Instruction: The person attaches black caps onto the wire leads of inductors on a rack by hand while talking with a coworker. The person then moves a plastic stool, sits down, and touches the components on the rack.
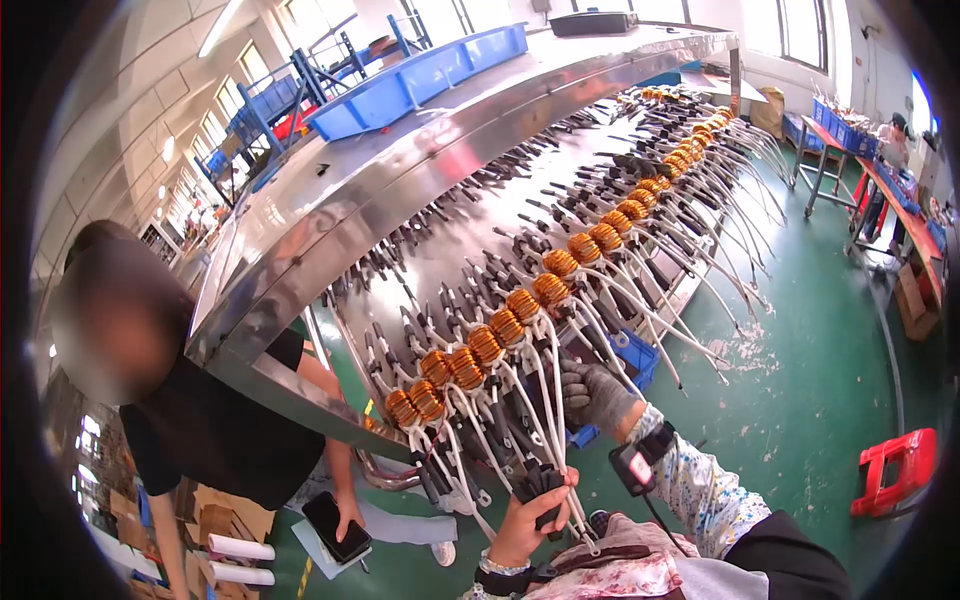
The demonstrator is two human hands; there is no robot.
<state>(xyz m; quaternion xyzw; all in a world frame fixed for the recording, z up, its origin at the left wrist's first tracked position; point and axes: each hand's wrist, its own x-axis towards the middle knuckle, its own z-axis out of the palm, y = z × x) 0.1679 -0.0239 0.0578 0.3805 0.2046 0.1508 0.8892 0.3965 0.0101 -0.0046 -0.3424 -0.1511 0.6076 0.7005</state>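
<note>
My left hand (522,522), at the bottom centre, is closed round a bundle of white cables (577,515) and a black part (540,488). Further up and to the right, my right hand (600,394) wears a grey glove, its fingers curled against white cables beneath the coils. A long row of orange copper-wound coils (485,344) runs diagonally along the metal shelf (450,257), their white leads hanging over the front edge. Black-sleeved leads stick out behind the coils.
On the left, a person (220,430) in black holds a phone (337,526). Above the coils is a metal upper shelf (330,195) with a blue tray (420,80). A blue bin (635,362) sits below the leads. A red stool (893,472) stands at the right.
</note>
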